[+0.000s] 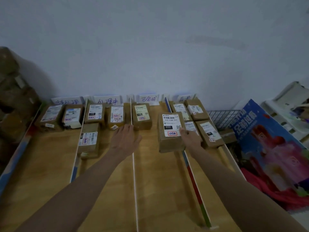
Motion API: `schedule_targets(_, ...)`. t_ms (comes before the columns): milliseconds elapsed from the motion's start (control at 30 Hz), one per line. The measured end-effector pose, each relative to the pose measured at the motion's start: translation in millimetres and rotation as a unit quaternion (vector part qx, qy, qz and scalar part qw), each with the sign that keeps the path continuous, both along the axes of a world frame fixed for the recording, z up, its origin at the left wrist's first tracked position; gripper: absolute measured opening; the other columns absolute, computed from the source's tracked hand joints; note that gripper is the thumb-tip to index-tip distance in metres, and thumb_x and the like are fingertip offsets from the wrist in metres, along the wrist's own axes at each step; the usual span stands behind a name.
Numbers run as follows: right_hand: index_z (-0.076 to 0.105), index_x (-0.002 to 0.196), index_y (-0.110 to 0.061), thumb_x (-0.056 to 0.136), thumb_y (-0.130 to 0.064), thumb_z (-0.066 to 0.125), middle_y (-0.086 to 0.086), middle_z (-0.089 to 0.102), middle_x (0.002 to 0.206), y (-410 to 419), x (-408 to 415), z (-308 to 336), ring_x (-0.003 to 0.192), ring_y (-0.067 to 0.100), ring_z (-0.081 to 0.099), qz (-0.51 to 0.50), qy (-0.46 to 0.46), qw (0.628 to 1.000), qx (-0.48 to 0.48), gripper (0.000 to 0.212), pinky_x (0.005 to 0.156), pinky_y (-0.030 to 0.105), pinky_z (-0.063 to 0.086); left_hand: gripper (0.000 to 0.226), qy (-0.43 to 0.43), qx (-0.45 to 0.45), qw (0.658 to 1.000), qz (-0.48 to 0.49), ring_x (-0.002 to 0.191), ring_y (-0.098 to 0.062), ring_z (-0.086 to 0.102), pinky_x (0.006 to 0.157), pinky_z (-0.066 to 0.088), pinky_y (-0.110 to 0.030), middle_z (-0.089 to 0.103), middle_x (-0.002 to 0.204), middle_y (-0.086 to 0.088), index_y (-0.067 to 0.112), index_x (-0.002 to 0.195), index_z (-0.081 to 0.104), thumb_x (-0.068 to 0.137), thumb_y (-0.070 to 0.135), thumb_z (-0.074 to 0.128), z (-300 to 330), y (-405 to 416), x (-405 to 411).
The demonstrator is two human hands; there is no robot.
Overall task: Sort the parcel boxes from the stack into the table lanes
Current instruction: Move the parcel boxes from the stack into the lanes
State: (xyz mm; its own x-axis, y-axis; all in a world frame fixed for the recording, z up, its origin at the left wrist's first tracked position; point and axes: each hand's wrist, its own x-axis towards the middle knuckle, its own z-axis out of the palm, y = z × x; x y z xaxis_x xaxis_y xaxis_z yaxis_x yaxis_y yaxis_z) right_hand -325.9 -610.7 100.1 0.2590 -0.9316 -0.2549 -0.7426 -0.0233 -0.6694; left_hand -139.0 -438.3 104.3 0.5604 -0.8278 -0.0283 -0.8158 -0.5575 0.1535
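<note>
I am in the middle of placing one box [170,131], the one with the label reading 032. My right hand [189,136] grips it by its right side, thumb on the corner of the label, and holds it over the third lane [150,164], hard against the right divider [194,174] and partly across it. Whether its base already rests on the bench [50,164] I cannot tell; it looks tilted slightly, so I judge it not yet set down.

My left hand [124,139] grips nothing: it is spread flat, fingers forward, over the white divider [134,173] between the second and third lanes.

The red stamp on my box looks like the stamp on the single box [141,115] at the back of the third lane, under the sign [148,99], so I judge this lane to be the right one. The first lane has two boxes, the second three, the fourth four.

The next move, as I see it, calls for shifting the box left, clear of the divider, and lowering it flat beside or in front of the one already there, label up, before I let go. Then I go to the stack [13,97], the dim brown pile at the left, for another. The risk is catching the thin divider and knocking it askew
</note>
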Motion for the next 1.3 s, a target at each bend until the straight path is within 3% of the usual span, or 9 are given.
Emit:
schedule_targets(167,0.065,0.116,0.003,0.102,-0.047,0.04,0.019,0.066,0.114,-76,51,-35,0.104,0.03,0.062,0.025,0.016,1.0,0.007,0.057,0.083,0.035,0.049,0.051,0.016,0.016,1.0,0.022,0.123,-0.024,0.049,0.108,0.037,-0.039,0.053,0.132,-0.006,0.014,0.132,0.048,0.098,0.05,0.034,-29,-59,32)
schedule_targets(300,0.061,0.122,0.007,0.102,-0.045,0.04,0.023,0.057,0.129,-120,85,-62,0.113,0.033,0.058,0.034,0.005,0.999,0.008,0.059,0.097,0.045,0.05,0.059,0.018,0.025,0.999,0.037,0.13,-0.025,0.044,0.113,0.029,-0.039,0.049,0.14,-0.006,0.013,0.142,0.042,0.098,0.051,0.035,-54,-94,50)
schedule_targets(433,0.055,0.127,0.009,0.103,-0.044,0.039,0.025,0.047,0.134,-147,113,-87,0.119,0.036,0.051,0.05,0.022,0.998,0.004,0.06,0.103,0.049,0.046,0.054,0.017,0.016,0.999,0.035,0.125,-0.021,0.047,0.114,0.029,-0.038,0.052,0.134,-0.004,0.014,0.137,0.045,0.098,0.049,0.037,-77,-120,63)
schedule_targets(633,0.06,0.117,0.003,0.105,-0.041,0.028,0.023,0.042,0.134,-170,145,-122,0.116,0.033,0.048,0.087,0.082,0.993,0.003,0.056,0.098,0.043,0.044,0.054,0.023,0.013,0.998,0.048,0.13,-0.019,0.044,0.118,0.024,-0.038,0.049,0.139,-0.002,0.016,0.14,0.042,0.099,0.049,0.035,-104,-134,74)
schedule_targets(800,0.057,0.12,0.002,0.107,-0.037,0.022,0.023,0.051,0.131,-179,162,-135,0.111,0.029,0.046,0.091,0.102,0.991,-0.006,0.054,0.093,0.037,0.04,0.061,0.028,0.028,0.998,0.053,0.139,-0.018,0.036,0.122,0.015,-0.037,0.042,0.149,-0.002,0.016,0.148,0.035,0.099,0.052,0.034,-120,-131,73)
schedule_targets(1067,0.046,0.133,0.004,0.105,-0.03,0.038,0.022,0.053,0.132,-161,145,-112,0.119,0.036,0.054,0.052,0.012,0.998,-0.018,0.044,0.097,0.046,0.048,0.058,0.013,0.042,0.997,0.064,0.132,-0.02,0.043,0.118,0.023,-0.037,0.049,0.14,-0.003,0.014,0.141,0.044,0.098,0.052,0.034,-112,-108,71)
schedule_targets(1200,0.044,0.134,-0.003,0.104,-0.026,0.038,0.015,0.049,0.129,-124,115,-74,0.118,0.031,0.051,0.104,0.027,0.99,-0.088,0.038,0.09,0.04,0.043,0.056,0.009,0.046,0.996,0.079,0.13,-0.024,0.045,0.116,0.026,-0.04,0.05,0.139,-0.005,0.014,0.137,0.046,0.098,0.052,0.034,-91,-83,68)
schedule_targets(1300,0.046,0.133,-0.008,0.104,-0.027,0.039,0.012,0.049,0.13,-85,92,-46,0.117,0.028,0.05,0.171,0.067,0.969,-0.163,0.036,0.092,0.041,0.048,0.055,-0.001,0.048,0.995,0.083,0.131,-0.025,0.044,0.116,0.026,-0.041,0.05,0.14,-0.007,0.015,0.137,0.045,0.098,0.052,0.033,-72,-56,60)
